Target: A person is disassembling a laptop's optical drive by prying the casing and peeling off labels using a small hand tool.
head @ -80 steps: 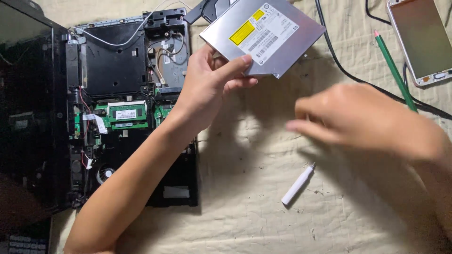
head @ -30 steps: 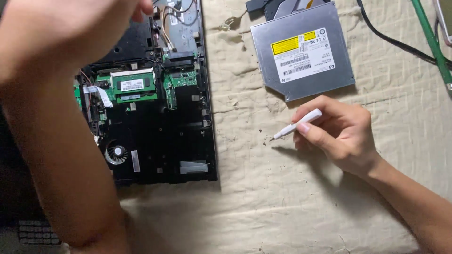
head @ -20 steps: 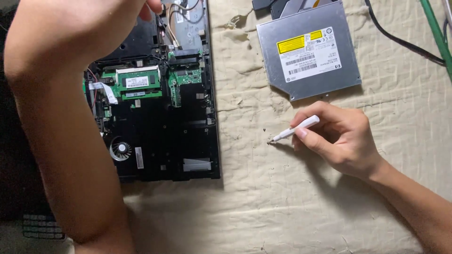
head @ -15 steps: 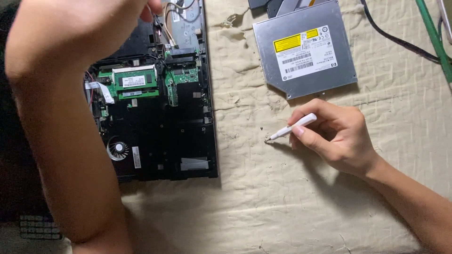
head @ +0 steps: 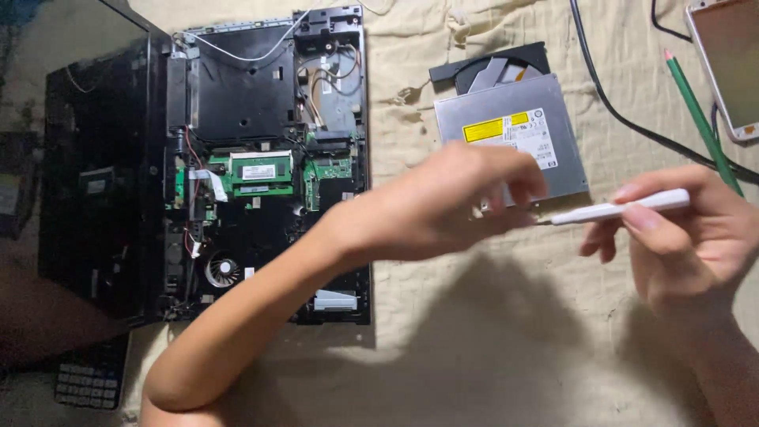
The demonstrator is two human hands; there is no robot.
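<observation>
My right hand [head: 688, 237] holds a slim white screwdriver [head: 624, 209] level above the cloth, its tip pointing left. My left hand [head: 451, 202] reaches across from the lower left, blurred, with its curled fingertips right at the screwdriver's tip; whether they pinch it I cannot tell. Just behind both hands a grey optical drive [head: 514, 130] with a yellow and white label lies flat, its black tray sticking out at the far end. An opened black laptop base [head: 269, 158] sits to the left, showing green boards, wires and a fan.
A beige cloth [head: 490, 340] covers the work surface. At the right lie a green pencil [head: 700, 119], a black cable [head: 624, 111] and a phone [head: 727, 63]. A dark panel [head: 95, 182] lies left of the laptop, with a small keypad [head: 87, 379] at the lower left.
My left hand came down from the laptop's far corner and across to the screwdriver tip. My right hand lifted the screwdriver up and to the right. The view shifted.
</observation>
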